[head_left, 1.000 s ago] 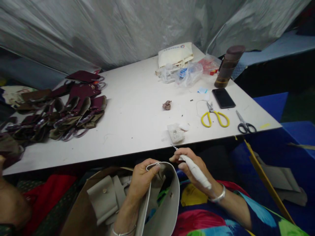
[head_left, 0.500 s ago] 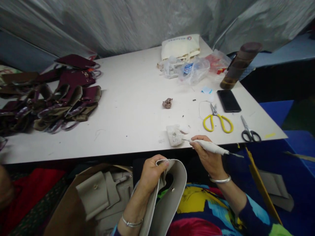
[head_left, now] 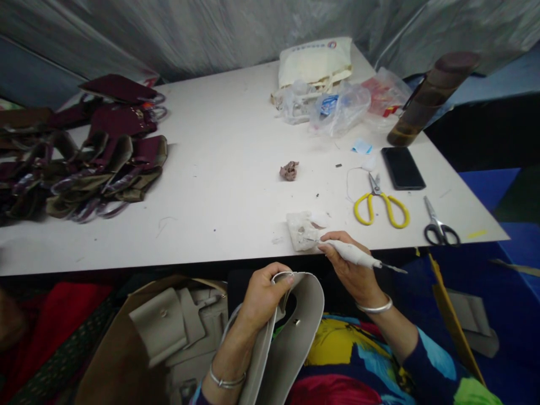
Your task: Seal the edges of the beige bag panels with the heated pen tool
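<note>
My left hand [head_left: 265, 295] pinches the upper edge of a grey bag piece [head_left: 301, 343], which curves open below the table edge and bears a small metal stud. In my right hand [head_left: 352, 270] is a tool with a white wrapped handle [head_left: 352, 253] and a thin metal shaft sticking out at each end. Its left tip reaches over a whitish translucent block [head_left: 301, 233] at the table's front edge; whether it touches cannot be told. Yellow-handled scissors [head_left: 382, 205] lie beyond my right hand, and black-handled scissors [head_left: 439, 226] lie farther right.
Maroon bags [head_left: 122, 124] are heaped on the left of the white table [head_left: 223, 169]. A phone [head_left: 403, 169], a dark bottle [head_left: 434, 98], plastic bags [head_left: 341, 109] and a crumpled brown scrap [head_left: 289, 171] lie beyond. Grey bag pieces [head_left: 158, 323] fill a carton at lower left.
My right hand has moved slightly left, bringing the tool's tip from the block's right edge to over the block. My left hand keeps its hold on the grey piece. The view has shifted slightly.
</note>
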`<state>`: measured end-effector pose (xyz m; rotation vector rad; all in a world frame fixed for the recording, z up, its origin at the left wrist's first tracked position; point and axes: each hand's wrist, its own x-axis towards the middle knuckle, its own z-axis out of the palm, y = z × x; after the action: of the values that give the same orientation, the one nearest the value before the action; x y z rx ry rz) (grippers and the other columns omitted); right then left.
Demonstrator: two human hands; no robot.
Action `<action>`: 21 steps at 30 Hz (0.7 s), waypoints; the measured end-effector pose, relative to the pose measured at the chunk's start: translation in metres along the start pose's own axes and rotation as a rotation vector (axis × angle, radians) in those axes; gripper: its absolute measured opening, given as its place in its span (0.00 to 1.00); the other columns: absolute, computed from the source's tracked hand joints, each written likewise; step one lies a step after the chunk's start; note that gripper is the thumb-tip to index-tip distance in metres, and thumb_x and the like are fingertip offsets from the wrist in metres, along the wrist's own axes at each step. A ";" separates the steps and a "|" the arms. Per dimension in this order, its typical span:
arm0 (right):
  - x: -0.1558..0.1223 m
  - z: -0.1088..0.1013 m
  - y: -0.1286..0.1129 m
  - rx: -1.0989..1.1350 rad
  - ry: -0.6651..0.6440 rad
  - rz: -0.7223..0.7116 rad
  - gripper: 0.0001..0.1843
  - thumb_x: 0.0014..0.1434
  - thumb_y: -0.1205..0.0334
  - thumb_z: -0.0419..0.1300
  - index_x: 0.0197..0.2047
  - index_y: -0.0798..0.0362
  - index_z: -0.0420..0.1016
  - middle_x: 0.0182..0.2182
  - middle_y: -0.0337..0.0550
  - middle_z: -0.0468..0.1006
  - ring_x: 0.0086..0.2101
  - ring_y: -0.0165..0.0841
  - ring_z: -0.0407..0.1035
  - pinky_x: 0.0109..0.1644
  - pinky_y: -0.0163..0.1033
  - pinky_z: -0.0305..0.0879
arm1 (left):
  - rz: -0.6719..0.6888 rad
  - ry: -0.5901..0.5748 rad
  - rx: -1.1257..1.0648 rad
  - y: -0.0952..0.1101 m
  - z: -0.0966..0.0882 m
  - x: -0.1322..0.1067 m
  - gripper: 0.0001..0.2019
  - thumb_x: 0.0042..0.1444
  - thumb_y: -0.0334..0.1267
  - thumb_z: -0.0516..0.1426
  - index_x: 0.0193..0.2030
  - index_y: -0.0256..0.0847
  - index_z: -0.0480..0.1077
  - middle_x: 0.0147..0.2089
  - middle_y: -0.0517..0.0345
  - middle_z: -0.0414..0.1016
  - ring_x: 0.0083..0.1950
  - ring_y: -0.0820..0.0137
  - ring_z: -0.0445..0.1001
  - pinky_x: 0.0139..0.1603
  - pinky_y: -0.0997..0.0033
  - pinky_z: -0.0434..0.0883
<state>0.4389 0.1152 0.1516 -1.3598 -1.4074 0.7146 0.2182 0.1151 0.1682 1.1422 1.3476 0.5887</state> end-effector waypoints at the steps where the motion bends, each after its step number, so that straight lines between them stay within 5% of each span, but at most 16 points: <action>1: 0.001 0.001 0.001 -0.002 0.000 -0.013 0.11 0.73 0.51 0.63 0.45 0.50 0.77 0.38 0.42 0.79 0.38 0.37 0.73 0.47 0.41 0.68 | -0.001 -0.002 0.008 0.001 0.000 0.000 0.11 0.51 0.44 0.65 0.34 0.37 0.78 0.29 0.59 0.74 0.30 0.70 0.68 0.33 0.73 0.64; 10: -0.005 -0.002 -0.006 0.097 0.099 0.011 0.12 0.72 0.51 0.64 0.41 0.50 0.77 0.30 0.38 0.76 0.30 0.34 0.70 0.37 0.38 0.65 | -0.040 0.001 0.016 0.004 0.001 0.000 0.13 0.48 0.45 0.65 0.34 0.36 0.77 0.28 0.58 0.75 0.29 0.70 0.68 0.32 0.72 0.64; 16: -0.017 0.007 -0.010 0.369 -0.182 0.167 0.15 0.73 0.50 0.61 0.39 0.52 0.76 0.26 0.37 0.75 0.27 0.33 0.70 0.33 0.36 0.65 | -0.053 -0.033 0.028 0.005 0.006 -0.002 0.13 0.48 0.46 0.65 0.33 0.36 0.77 0.27 0.58 0.74 0.28 0.70 0.66 0.30 0.72 0.63; 21: -0.021 0.013 -0.008 0.362 -0.209 0.175 0.13 0.71 0.52 0.62 0.38 0.52 0.75 0.25 0.36 0.73 0.26 0.32 0.67 0.32 0.36 0.62 | -0.050 -0.048 0.038 0.006 0.009 -0.003 0.14 0.47 0.46 0.65 0.32 0.36 0.77 0.26 0.58 0.73 0.28 0.69 0.66 0.30 0.72 0.63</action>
<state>0.4212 0.0971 0.1491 -1.1535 -1.2503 1.1947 0.2271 0.1119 0.1733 1.1432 1.3473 0.4987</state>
